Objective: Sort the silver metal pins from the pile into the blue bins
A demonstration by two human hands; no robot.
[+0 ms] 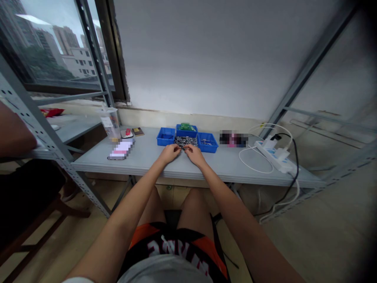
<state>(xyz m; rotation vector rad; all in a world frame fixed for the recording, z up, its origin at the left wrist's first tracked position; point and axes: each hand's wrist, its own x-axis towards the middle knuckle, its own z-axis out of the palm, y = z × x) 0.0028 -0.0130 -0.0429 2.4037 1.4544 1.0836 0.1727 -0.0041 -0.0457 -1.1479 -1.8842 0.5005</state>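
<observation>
Gray shirt [165,269] and black-and-orange shorts [203,240] are the closest things to the lens, with both arms stretched past them to the table [143,155]. Left hand [171,152] and right hand [193,153] meet over the near edge of a heap of small shiny metal pieces [186,141], which sits just beyond the fingertips. Grip on both looks nearly closed, fingertips bunched toward each other. Maybe there's a tiny dark bit between them, but it's too small for me to tell if either hand really has hold of it.

Around the grip: one blue bin [165,142] beyond and left, another [193,134] straight past the heap with green packets [186,126] inside, and a third [208,148] just right with some thin metal pieces in it.

What could go wrong, imo: a loose pinch drops a piece back into the heap, and good luck finding it. Wrists rest close to the front edge too, so a careless sweep toward the body could send bits onto the floor. Right knuckles could also bump that right-hand bin.
</observation>
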